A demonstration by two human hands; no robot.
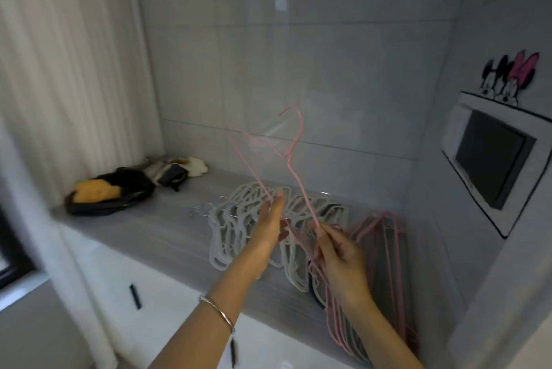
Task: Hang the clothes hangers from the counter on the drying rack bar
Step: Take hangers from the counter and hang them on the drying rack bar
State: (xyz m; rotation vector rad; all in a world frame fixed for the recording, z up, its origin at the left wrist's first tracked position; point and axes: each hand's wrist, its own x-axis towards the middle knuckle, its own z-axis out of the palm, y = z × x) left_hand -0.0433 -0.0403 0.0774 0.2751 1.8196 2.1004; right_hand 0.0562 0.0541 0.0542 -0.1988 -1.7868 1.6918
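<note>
Two thin pink wire hangers (294, 156) are raised above the grey counter (155, 228), hooks pointing up toward the tiled wall. My right hand (339, 255) pinches the lower part of one hanger. My left hand (270, 226) holds the other with its fingers nearly straight along the wire. Beneath my hands lies a heap of white plastic hangers (239, 225). A pile of pink hangers (379, 273) lies at the counter's right end. No drying rack bar is in view.
A dark bag with an orange item (104, 192) and some bundled cloth (176, 170) sit at the counter's back left. A white wall panel with a dark screen (493, 159) juts out on the right. White curtains (59, 70) hang on the left; drawers sit below.
</note>
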